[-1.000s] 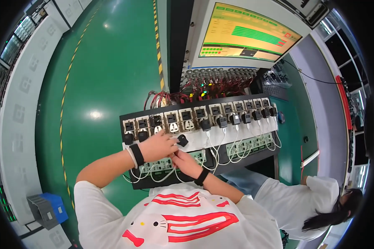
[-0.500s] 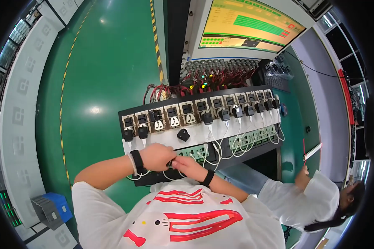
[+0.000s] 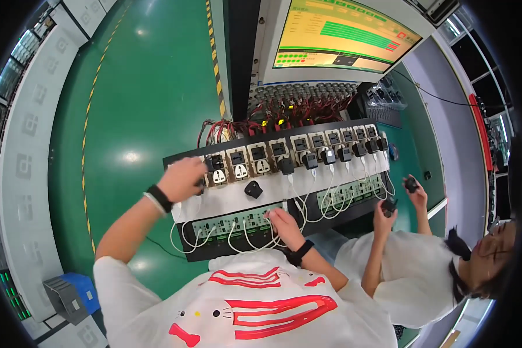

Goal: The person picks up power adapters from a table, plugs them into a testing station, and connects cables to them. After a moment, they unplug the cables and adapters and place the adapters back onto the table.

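Left grip (image 3: 181, 181) covers part of a black adapter (image 3: 200, 186) at the bench's (image 3: 223, 196) left end, right grip (image 3: 287, 228) is down by the green circuit board (image 3: 220, 223); can't tell if either's clamped. Looks partway: plugged adapters (image 3: 310, 160) along the right, three bare sockets (image 3: 240, 171) mid-left, loose adapter (image 3: 253, 189) below them. Some room around that one, but the front edge (image 3: 209, 253) is close to the shirt (image 3: 209, 304).

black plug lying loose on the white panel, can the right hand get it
Probably yes: the right hand is near, at the left green circuit board, and nothing seems to stand between it and the black plug.
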Tool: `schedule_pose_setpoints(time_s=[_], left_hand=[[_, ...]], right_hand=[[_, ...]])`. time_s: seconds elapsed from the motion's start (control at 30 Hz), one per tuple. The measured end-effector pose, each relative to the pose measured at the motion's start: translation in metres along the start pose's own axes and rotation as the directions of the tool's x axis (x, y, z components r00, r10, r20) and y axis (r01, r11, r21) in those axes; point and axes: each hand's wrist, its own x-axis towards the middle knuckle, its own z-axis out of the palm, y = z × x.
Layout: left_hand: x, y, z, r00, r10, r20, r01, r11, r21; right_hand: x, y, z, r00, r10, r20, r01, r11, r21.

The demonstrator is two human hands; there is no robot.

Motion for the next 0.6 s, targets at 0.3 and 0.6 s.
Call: schedule_pose_setpoints(time_s=[0.3, 0.6], left_hand=[[0.015, 0.018, 0.073, 0.951, -0.163, -0.264, 0.155, 0.987, -0.05], [-0.028, -0.032, 0.065, 0.989, 0.03, 0.145, -0.068, 0.961, 0.267]], right_hand=[[0.008, -0.003, 0.0, 0.937, -0.341, 0.073, 0.307, 0.707, -0.637], [0.006, -0.031, 0.028, 0.901, -0.417, 0.118, 0.402, 0.7, -0.591]])
